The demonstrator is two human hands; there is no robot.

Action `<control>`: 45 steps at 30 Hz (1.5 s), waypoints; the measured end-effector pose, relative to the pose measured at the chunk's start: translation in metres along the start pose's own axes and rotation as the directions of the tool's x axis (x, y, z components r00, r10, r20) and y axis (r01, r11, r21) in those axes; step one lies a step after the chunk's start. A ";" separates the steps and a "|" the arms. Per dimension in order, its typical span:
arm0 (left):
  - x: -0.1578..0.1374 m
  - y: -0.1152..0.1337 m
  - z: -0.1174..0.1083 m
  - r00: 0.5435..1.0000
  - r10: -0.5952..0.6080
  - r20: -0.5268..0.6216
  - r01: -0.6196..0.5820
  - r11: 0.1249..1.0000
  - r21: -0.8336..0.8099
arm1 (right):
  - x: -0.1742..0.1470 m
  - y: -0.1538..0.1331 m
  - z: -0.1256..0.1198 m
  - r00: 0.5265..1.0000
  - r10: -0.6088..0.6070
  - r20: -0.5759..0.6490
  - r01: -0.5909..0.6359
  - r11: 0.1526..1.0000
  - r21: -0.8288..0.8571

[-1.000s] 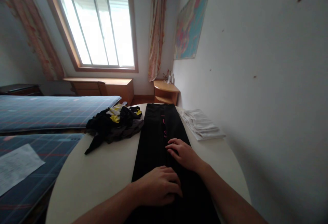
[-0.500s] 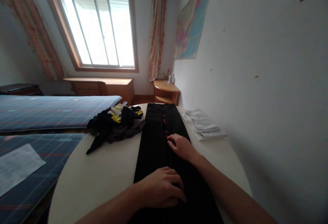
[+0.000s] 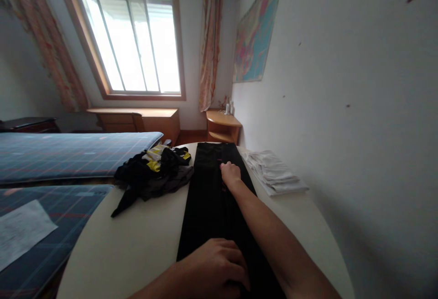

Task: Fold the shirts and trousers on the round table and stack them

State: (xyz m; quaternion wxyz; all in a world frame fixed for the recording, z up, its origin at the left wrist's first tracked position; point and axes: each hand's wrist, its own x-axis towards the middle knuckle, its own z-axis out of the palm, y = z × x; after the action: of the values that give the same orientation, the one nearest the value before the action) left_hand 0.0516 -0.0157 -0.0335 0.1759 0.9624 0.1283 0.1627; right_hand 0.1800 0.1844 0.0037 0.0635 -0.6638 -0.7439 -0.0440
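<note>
A long black garment [image 3: 204, 198], folded into a narrow strip, lies lengthwise on a round cream table [image 3: 143, 235]. Small pink marks show along its middle. My right hand [image 3: 231, 173] is on the far half of the garment, its fingers bent together against the cloth over the pink marks. Nearer to me, my left hand [image 3: 219, 265] rests on the close part of the garment, loosely curved with fingers a little apart and nothing visible in them. Its fingertips are partly hidden in shadow.
Crumpled black, grey and yellow clothes [image 3: 157, 169] lie at the table's left. Folded white cloths [image 3: 273, 171] sit at the right, near the wall [image 3: 359, 153]. Blue plaid mattresses [image 3: 68, 155] stand left of the table, one with a paper sheet [image 3: 25, 230] on it.
My right hand has slid forward along the black garment, and its fingers have drawn together. My left hand sits slightly lower in the picture; the view has tilted up a little.
</note>
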 end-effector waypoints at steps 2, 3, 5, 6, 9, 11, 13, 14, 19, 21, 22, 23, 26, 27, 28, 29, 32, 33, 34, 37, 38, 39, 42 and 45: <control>0.000 -0.001 0.000 1.000 0.011 -0.001 -0.011 1.000 0.000 | 0.006 -0.002 0.001 1.000 -0.004 0.011 0.004 1.000 -0.012; 0.000 -0.001 0.000 1.000 0.017 0.003 -0.017 1.000 -0.001 | 0.008 -0.002 0.001 1.000 -0.007 0.017 0.007 1.000 -0.016; 0.001 -0.001 -0.002 1.000 0.026 0.012 -0.025 1.000 -0.002 | 0.011 -0.003 0.001 1.000 -0.007 0.027 0.008 1.000 -0.027; 0.001 -0.001 -0.004 0.999 0.028 0.017 -0.028 1.000 -0.002 | 0.012 -0.004 0.001 1.000 -0.005 0.030 0.006 0.999 -0.033; 0.003 0.000 -0.007 0.999 0.029 0.020 -0.029 1.000 -0.004 | 0.012 -0.005 0.002 0.999 0.013 0.034 -0.011 0.998 -0.056; 0.003 -0.001 -0.008 0.999 0.037 0.020 -0.037 0.999 -0.007 | 0.011 -0.005 0.001 0.999 0.023 0.037 -0.021 0.998 -0.067; 0.003 -0.001 -0.007 0.999 0.046 0.018 -0.045 0.999 -0.006 | 0.010 -0.005 -0.001 0.999 0.025 0.030 -0.023 0.997 -0.068; 0.003 -0.002 -0.006 0.999 0.048 0.019 -0.048 0.999 -0.005 | 0.010 -0.005 -0.002 1.000 0.021 0.020 -0.019 0.998 -0.064; 0.003 -0.001 -0.006 0.999 0.032 0.028 -0.032 0.999 -0.015 | 0.008 -0.006 -0.005 0.999 -0.018 -0.041 0.018 1.000 0.001; 0.003 0.000 -0.007 0.999 0.036 0.025 -0.036 0.999 -0.025 | 0.006 -0.006 -0.003 0.999 -0.021 -0.040 0.022 0.999 0.036; 0.004 0.000 -0.007 0.999 0.041 0.025 -0.040 0.999 -0.027 | 0.005 -0.006 -0.001 0.999 -0.018 -0.034 0.020 0.998 0.054; 0.004 0.000 -0.008 0.999 0.046 0.027 -0.045 0.999 -0.027 | 0.005 -0.006 0.002 1.000 -0.011 -0.025 0.013 0.997 0.074; 0.002 -0.001 -0.007 0.999 0.044 0.024 -0.043 0.999 -0.020 | 0.005 -0.004 0.008 1.000 0.018 -0.007 -0.017 0.990 0.141; 0.002 -0.001 -0.006 0.999 0.039 0.019 -0.039 0.999 -0.021 | 0.006 -0.003 0.009 1.000 0.031 -0.007 -0.029 0.986 0.166; 0.001 -0.002 -0.005 0.999 0.033 0.014 -0.033 0.999 -0.022 | 0.007 -0.002 0.010 0.999 0.044 -0.005 -0.042 0.980 0.193; 0.001 -0.002 -0.004 1.000 0.030 0.008 -0.029 0.999 -0.024 | 0.008 0.001 0.010 0.998 0.055 -0.001 -0.053 0.974 0.220; 0.000 -0.002 -0.002 1.000 0.027 -0.006 -0.027 0.999 -0.025 | 0.009 0.011 0.009 0.999 0.041 0.027 -0.047 0.951 0.307; 0.000 -0.002 -0.001 0.999 0.032 -0.008 -0.032 0.999 -0.025 | 0.009 0.016 0.009 0.999 0.018 0.037 -0.029 0.942 0.336; 0.000 -0.001 -0.001 0.999 0.039 -0.008 -0.039 0.999 -0.025 | 0.007 0.020 0.008 0.999 -0.013 0.046 -0.005 0.932 0.363; 0.002 0.004 -0.003 0.997 0.080 -0.003 -0.080 0.997 -0.022 | -0.005 0.035 0.004 0.987 -0.144 0.071 0.100 0.898 0.429; 0.002 0.006 -0.003 0.996 0.094 -0.001 -0.094 0.995 -0.020 | -0.011 0.039 0.004 0.978 -0.194 0.076 0.141 0.885 0.444; 0.003 0.007 -0.003 0.995 0.104 0.002 -0.104 0.994 -0.017 | -0.019 0.043 0.004 0.967 -0.241 0.079 0.179 0.871 0.458; 0.004 0.011 0.000 0.994 0.109 -0.004 -0.109 0.994 -0.019 | -0.043 0.051 0.007 0.935 -0.341 0.096 0.270 0.861 0.431; 0.005 0.014 0.005 0.994 0.112 -0.017 -0.112 0.992 -0.055 | -0.069 0.055 0.014 0.915 -0.375 0.151 0.312 0.892 0.327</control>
State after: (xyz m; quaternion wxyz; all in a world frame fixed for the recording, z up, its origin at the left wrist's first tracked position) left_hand 0.0600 -0.0279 -0.0311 0.1924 0.9615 0.0707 0.1827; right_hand 0.2414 0.1253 -0.0215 0.0744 -0.5048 -0.8505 0.1276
